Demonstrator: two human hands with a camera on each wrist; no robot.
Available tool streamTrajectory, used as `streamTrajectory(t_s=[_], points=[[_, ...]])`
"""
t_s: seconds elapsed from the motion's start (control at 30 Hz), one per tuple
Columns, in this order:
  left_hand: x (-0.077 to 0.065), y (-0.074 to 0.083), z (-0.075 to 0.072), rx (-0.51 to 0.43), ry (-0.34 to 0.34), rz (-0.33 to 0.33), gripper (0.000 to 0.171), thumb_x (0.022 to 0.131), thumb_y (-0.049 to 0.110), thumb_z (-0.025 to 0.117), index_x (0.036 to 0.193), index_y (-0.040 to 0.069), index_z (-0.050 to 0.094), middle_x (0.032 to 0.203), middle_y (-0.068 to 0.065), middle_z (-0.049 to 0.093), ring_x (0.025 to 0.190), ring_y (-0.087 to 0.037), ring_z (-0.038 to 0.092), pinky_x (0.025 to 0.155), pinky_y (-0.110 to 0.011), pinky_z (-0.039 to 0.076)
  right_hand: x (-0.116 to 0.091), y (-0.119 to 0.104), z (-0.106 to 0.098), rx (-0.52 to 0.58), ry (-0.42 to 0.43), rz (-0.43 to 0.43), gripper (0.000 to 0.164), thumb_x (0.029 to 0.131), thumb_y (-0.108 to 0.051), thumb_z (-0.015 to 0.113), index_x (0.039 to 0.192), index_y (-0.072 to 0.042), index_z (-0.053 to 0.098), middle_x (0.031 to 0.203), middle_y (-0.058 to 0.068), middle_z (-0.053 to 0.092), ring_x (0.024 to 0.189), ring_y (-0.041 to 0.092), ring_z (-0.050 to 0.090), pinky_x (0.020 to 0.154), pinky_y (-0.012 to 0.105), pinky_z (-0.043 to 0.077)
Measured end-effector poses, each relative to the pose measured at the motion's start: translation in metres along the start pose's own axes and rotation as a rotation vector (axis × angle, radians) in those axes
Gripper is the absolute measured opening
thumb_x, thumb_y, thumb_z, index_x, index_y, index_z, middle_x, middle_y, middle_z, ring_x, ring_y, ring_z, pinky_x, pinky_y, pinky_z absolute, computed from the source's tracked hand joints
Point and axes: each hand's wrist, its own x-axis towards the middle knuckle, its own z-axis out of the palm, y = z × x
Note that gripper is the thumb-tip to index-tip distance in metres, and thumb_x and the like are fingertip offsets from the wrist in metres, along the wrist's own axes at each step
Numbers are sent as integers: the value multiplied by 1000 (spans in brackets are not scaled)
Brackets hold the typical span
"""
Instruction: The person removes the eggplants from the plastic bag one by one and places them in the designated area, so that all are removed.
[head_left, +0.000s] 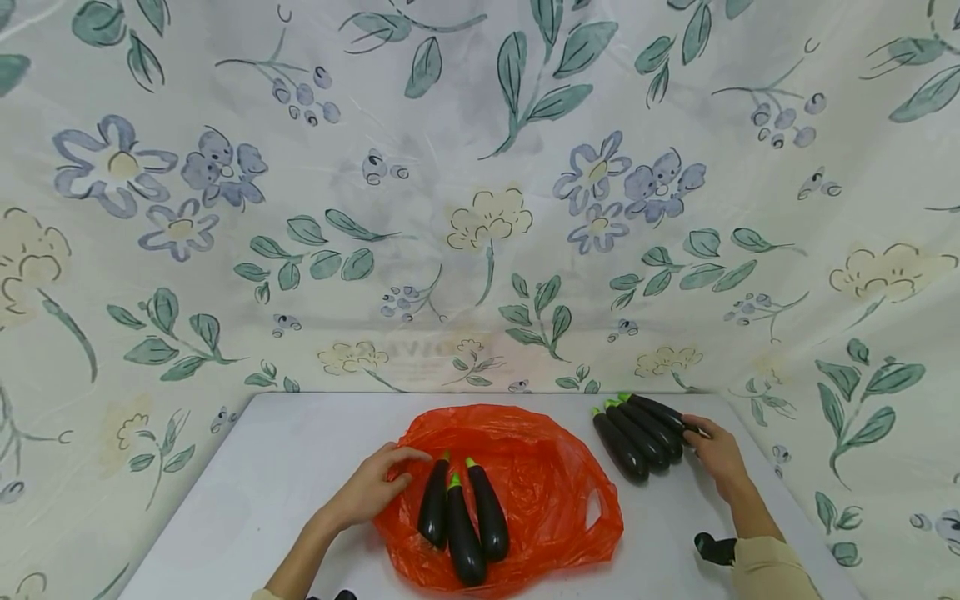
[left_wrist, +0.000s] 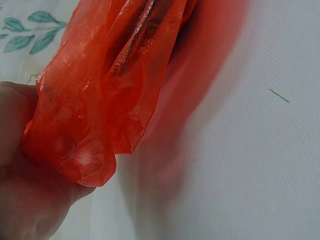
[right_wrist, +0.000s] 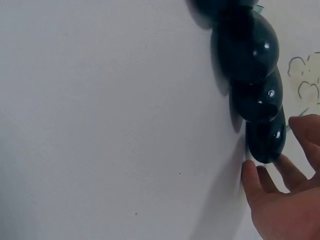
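Observation:
An orange-red plastic bag lies spread with its mouth toward the camera, three dark eggplants with green stems inside. My left hand holds the bag's left rim; in the left wrist view, thin plastic covers part of the fingers. At the right, several more eggplants lie side by side in a slanting row. My right hand is at the blunt end of the outermost eggplant, its fingers spread around that end without a closed grip. Whether a fingertip touches the skin is hard to tell.
Everything stands on a white table, with a floral cloth hanging behind and at the sides. A black device is on the right wrist, near a beige sleeve. The bag takes up the table's middle.

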Motion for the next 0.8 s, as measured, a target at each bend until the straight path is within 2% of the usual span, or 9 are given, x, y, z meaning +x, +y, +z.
streamTrajectory(t_s=[0.03, 0.13, 0.2, 0.27, 0.5, 0.7, 0.8], points=[[0, 0, 0, 0, -2, 3, 35, 95, 1, 60, 120, 23, 70, 112, -2, 58, 111, -25, 53, 101, -58, 48, 0, 0, 0, 2, 5, 2, 50, 105, -19, 45, 150, 1, 40, 150, 29, 38, 129, 40, 45, 93, 35, 47], [1, 0, -1, 0, -8, 12, 35, 95, 1, 60, 120, 23, 70, 110, -2, 57, 108, -24, 53, 100, -57, 49, 1, 0, -2, 7, 15, 7, 51, 104, -21, 47, 151, 0, 39, 153, 27, 35, 138, 43, 36, 103, 43, 45], [2, 0, -1, 0, -11, 15, 35, 95, 1, 60, 120, 23, 70, 109, -2, 57, 107, -24, 53, 100, -56, 50, 2, -1, -3, 20, 25, 10, 53, 104, -22, 48, 152, -1, 38, 158, 27, 29, 145, 47, 24, 114, 56, 33], [3, 0, 0, -1, -13, 17, 35, 96, 1, 60, 121, 23, 70, 109, -2, 57, 107, -24, 53, 100, -56, 50, 2, -3, -4, 22, 34, 3, 54, 104, -24, 48, 152, -1, 37, 162, 26, 22, 150, 47, 11, 119, 61, 21], [4, 0, 1, 5, -12, 19, 35, 96, 0, 59, 121, 22, 69, 111, -2, 58, 109, -24, 53, 102, -57, 48, 1, -23, -1, -27, 96, -72, 54, 104, -29, 50, 151, -5, 42, 159, 24, 32, 147, 44, 25, 117, 61, 24], [5, 2, 3, 11, -7, 18, 36, 95, -1, 59, 121, 21, 70, 110, -3, 58, 107, -24, 54, 100, -55, 50, -4, -51, 8, 15, 101, -172, 52, 102, -26, 56, 149, -5, 46, 162, 21, 27, 150, 45, 19, 118, 62, 22], [6, 2, 4, 16, -5, 23, 37, 94, -2, 59, 121, 21, 70, 109, -3, 58, 105, -24, 54, 99, -53, 51, -10, -64, 16, 35, 77, -218, 51, 102, -27, 57, 148, -7, 48, 162, 19, 30, 147, 44, 22, 116, 62, 25]])
